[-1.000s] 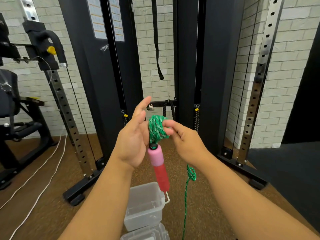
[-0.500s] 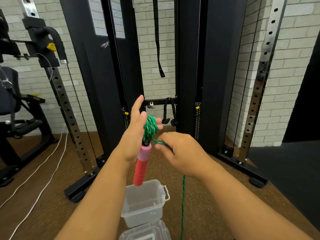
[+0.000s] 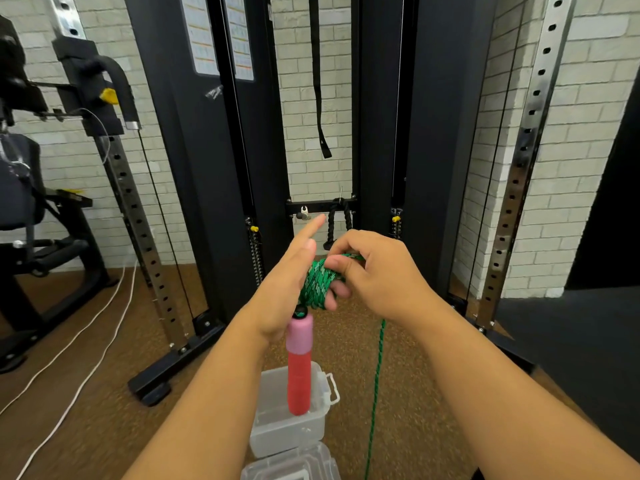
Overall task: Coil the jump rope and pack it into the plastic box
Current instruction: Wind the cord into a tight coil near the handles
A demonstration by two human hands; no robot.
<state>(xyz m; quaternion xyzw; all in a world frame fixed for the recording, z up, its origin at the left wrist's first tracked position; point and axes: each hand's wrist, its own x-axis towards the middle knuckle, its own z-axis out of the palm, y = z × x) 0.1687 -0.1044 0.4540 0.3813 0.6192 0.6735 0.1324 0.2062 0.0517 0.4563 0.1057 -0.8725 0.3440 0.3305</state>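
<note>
Winding green jump rope (image 3: 317, 282) around the flat, straight-fingered left hand (image 3: 287, 289), the right hand (image 3: 372, 271) pinches the strand, which should stay taut and neatly layered, while the pink handle (image 3: 299, 365) dangles above the plastic box (image 3: 277, 427) on the floor.

instruction placards (image 3: 221, 36) on gym machine, print too blurred to read
</note>
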